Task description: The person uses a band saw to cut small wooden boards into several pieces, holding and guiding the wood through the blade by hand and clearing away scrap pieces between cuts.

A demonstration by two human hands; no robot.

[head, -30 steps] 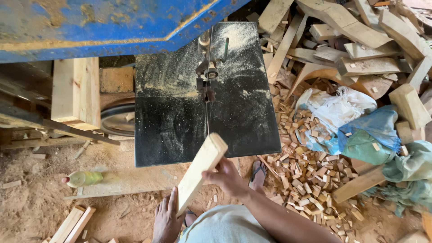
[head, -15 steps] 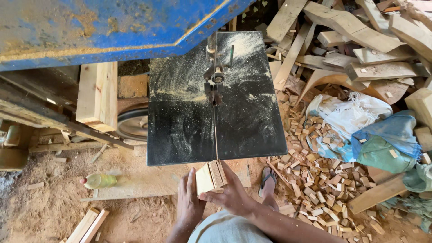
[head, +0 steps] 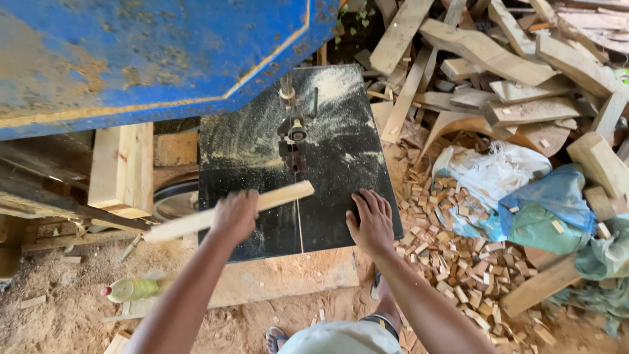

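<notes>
1. The stick (head: 229, 210), a long pale strip of wood, lies nearly level across the near left part of the table (head: 347, 164), one end close to the blade (head: 299, 216) and the other jutting out past the table's left edge.
2. The left hand (head: 234, 215) has its grip wrapped over the stick about midway, fingers curled down around it.
3. The right hand (head: 372, 219) lies flat on the table just right of the blade, fingers spread, holding nothing.
4. The table is a dark metal plate dusted with sawdust; the blade guide (head: 293, 141) stands upright at its middle, under a big blue housing (head: 151, 59).
5. A pale wooden block (head: 121, 167) stands to the left of the table.
6. On the sandy floor at lower left lies a yellow-green bottle (head: 131, 288).
7. To the right, small offcuts (head: 458, 255) litter the floor, beside white and blue sacks (head: 524, 196).
8. Beyond them, rough planks (head: 498, 59) are heaped up.
9. A sandalled foot (head: 275, 339) shows at the bottom edge.
</notes>
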